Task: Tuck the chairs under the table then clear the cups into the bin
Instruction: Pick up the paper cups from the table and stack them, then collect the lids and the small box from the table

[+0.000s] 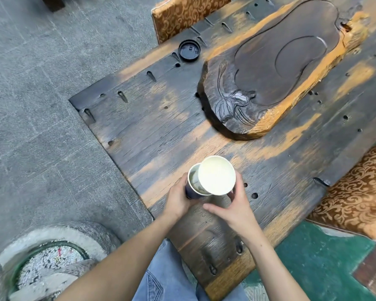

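Observation:
Two paper cups are held over the near part of the dark wooden table. My left hand grips a dark blue cup with a white inside. My right hand holds a second white cup, tilted, its base going into the mouth of the blue one. Two chairs with gold-patterned cushions show: one chair at the table's far side and one chair at the right side, both seats against the table edges.
A large carved wooden tea tray lies on the table's right half. A black round lid sits near the far edge. A stone basin with a green rim stands on the grey floor at lower left.

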Demonstrator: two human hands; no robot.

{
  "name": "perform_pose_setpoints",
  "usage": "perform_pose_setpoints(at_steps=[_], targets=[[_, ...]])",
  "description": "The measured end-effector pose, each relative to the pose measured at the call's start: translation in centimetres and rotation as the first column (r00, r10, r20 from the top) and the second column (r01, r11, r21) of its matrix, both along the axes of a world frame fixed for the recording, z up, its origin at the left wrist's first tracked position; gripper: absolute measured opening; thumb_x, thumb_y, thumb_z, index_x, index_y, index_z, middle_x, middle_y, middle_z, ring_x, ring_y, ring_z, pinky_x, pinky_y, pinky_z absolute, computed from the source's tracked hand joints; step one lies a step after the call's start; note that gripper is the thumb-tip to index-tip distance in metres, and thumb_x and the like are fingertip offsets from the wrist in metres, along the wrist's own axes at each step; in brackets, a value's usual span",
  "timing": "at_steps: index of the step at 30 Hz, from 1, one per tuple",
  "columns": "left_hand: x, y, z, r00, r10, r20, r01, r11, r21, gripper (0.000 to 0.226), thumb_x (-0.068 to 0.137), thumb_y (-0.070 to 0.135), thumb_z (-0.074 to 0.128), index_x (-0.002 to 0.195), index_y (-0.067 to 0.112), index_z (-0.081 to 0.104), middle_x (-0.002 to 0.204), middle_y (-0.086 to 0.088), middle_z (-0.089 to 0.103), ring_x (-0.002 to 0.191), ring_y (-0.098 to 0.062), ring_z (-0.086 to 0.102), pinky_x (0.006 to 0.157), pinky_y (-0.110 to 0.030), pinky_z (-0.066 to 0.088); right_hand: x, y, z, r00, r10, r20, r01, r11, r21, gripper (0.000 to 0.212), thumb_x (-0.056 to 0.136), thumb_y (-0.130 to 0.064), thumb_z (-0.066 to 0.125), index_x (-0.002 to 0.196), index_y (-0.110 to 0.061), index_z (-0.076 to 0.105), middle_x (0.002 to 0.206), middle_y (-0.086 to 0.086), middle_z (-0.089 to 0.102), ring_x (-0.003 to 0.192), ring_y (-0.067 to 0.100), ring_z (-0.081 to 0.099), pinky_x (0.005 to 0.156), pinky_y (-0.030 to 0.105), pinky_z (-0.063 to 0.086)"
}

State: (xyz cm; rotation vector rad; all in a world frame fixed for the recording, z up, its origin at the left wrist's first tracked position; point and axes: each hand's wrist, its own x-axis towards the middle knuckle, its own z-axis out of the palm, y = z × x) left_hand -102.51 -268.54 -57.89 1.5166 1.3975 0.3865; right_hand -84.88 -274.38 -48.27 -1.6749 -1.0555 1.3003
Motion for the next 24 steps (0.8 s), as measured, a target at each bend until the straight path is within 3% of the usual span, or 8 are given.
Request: perform_pose_setpoints(at_steps=[3,6,10,12,15,19,21,24], targets=[[-0.3,0.5,-0.1,0.999,-0.005,-0.039,0.004,1.000,-0.022,0.090,0.055,0.034,0.090,0.137,0.020,0.055,0.122,0.006,0.069,0.108,-0.005,0.057,0.085,-0.006,0.037,0.6,-0.1,0.9,0.993,0.035,-0.114,-0.032,0.999,0.028,0.103,0.076,-0.013,0.082,0.158,-0.034,0.024,0.162,-0.015,0.034,0.151,0.007,0.031,0.119,0.035,0.032],[-0.8,1.0,0.2,0.998,-0.003,-0.070,0.002,1.000,-0.010,0.089,0.063,0.014,0.091,0.141,0.025,0.048,0.125,-0.002,0.069,0.115,-0.020,0.062,0.093,-0.028,0.048,0.2,0.8,2.4,0.981,-0.083,-0.175,0.089,0.996,0.028,0.084,0.084,-0.020,0.065,0.157,-0.037,0.027,0.161,-0.013,0.037,0.149,0.005,0.033,0.116,0.035,0.032],[-1.7,1.7,1.4,0.996,-0.056,-0.066,0.059,0.997,0.040,0.085,0.063,0.023,0.086,0.133,0.039,0.041,0.124,0.001,0.069,0.111,-0.021,0.063,0.090,-0.035,0.052,-0.9,3.5,2.6,0.973,-0.055,0.222,0.067,0.997,-0.046,0.049,0.100,-0.044,0.056,0.146,-0.034,0.043,0.139,-0.009,0.056,0.123,0.000,0.057,0.099,0.024,0.043],[-2.4,2.1,2.2,0.992,-0.094,-0.079,0.099,0.993,0.060,0.076,0.066,0.025,0.085,0.129,0.035,0.046,0.123,0.005,0.068,0.110,-0.022,0.064,0.088,-0.036,0.053,-1.5,4.5,2.0,0.896,0.085,0.435,0.001,0.981,-0.193,0.030,0.102,-0.040,0.051,0.126,-0.022,0.055,0.119,0.005,0.064,0.107,0.019,0.063,0.085,0.033,0.045],[-3.8,3.1,3.9,0.965,-0.208,-0.159,0.227,0.968,0.107,0.067,0.068,0.033,0.084,0.124,0.036,0.046,0.120,0.007,0.063,0.107,-0.024,0.063,0.084,-0.039,0.053,-2.3,5.1,1.7,0.853,0.221,0.472,-0.065,0.943,-0.325,0.026,0.105,-0.030,0.040,0.115,-0.010,0.054,0.107,0.023,0.066,0.099,0.042,0.063,0.080,0.043,0.049],[-6.5,4.8,6.9,0.886,-0.424,-0.185,0.437,0.899,0.030,0.092,0.066,0.065,0.077,0.145,0.041,0.038,0.137,0.012,0.057,0.118,-0.017,0.051,0.100,-0.039,0.043,-2.8,5.3,2.4,0.894,0.163,0.418,-0.031,0.952,-0.305,0.023,0.103,-0.023,0.042,0.112,-0.008,0.056,0.096,0.028,0.067,0.080,0.040,0.065,0.074,0.045,0.054],[-8.3,5.4,8.2,0.868,-0.486,-0.104,0.488,0.873,-0.014,0.085,0.075,0.075,0.062,0.149,0.043,0.037,0.135,0.012,0.055,0.122,-0.014,0.042,0.108,-0.043,0.034,-3.0,5.2,2.8,0.924,0.124,0.361,-0.005,0.949,-0.315,0.025,0.102,-0.022,0.044,0.117,-0.008,0.059,0.098,0.023,0.066,0.079,0.030,0.057,0.071,0.036,0.046],[-10.3,5.6,10.3,0.916,-0.352,0.194,0.373,0.924,-0.084,0.056,0.094,0.063,0.047,0.143,0.036,0.051,0.132,0.011,0.058,0.130,-0.008,0.046,0.110,-0.035,0.035,-3.7,4.6,3.9,0.972,0.020,0.236,0.058,0.947,-0.316,0.026,0.102,-0.020,0.048,0.121,-0.008,0.061,0.099,0.010,0.058,0.087,0.023,0.051,0.070,0.031,0.037]])
